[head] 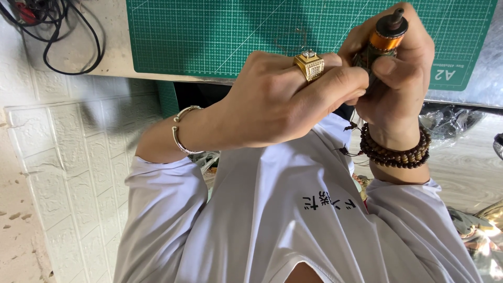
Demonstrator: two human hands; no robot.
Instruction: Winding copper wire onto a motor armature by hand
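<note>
- Right hand (398, 78) gripped an orange-banded rotary tool (385, 36), clamped around it.
- Left hand (277, 99) closed against the right, over the green cutting mat (209, 36) on the table.

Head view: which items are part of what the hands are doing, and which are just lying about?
In use:
- rotary tool, orange collar, gripped by the right hand
- left hand, fingers reaching across to the tool
- green cutting mat under the hands

Lying about:
- black cables by the mat's corner
- clear plastic bag at the right
</note>
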